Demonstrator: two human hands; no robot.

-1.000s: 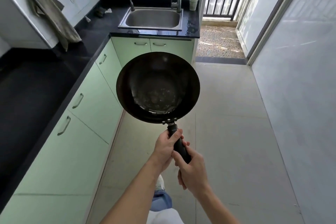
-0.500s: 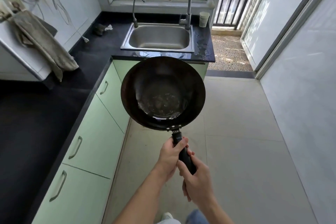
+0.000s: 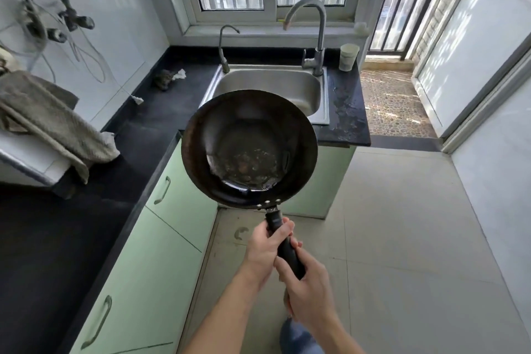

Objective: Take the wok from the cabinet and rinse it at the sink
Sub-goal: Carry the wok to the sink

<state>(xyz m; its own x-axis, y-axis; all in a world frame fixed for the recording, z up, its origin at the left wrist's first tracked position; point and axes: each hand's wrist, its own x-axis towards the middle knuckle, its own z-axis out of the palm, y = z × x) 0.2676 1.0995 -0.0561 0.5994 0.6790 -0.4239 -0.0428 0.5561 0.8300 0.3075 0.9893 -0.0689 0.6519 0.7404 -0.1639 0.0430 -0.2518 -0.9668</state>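
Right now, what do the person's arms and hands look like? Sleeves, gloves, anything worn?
Left hand and right hand: no gloves, rings or watch visible. Left forearm and right forearm are bare to the frame edge, no sleeves in view.

The left hand (image 3: 264, 250) and right hand (image 3: 310, 299) are bare, as are both forearms (image 3: 227, 310). Blue jeans (image 3: 298, 338) show at the bottom edge.

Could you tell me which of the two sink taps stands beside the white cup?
The tall, thick tap at the back right corner of the sink; the slim, shorter tap stands back left.
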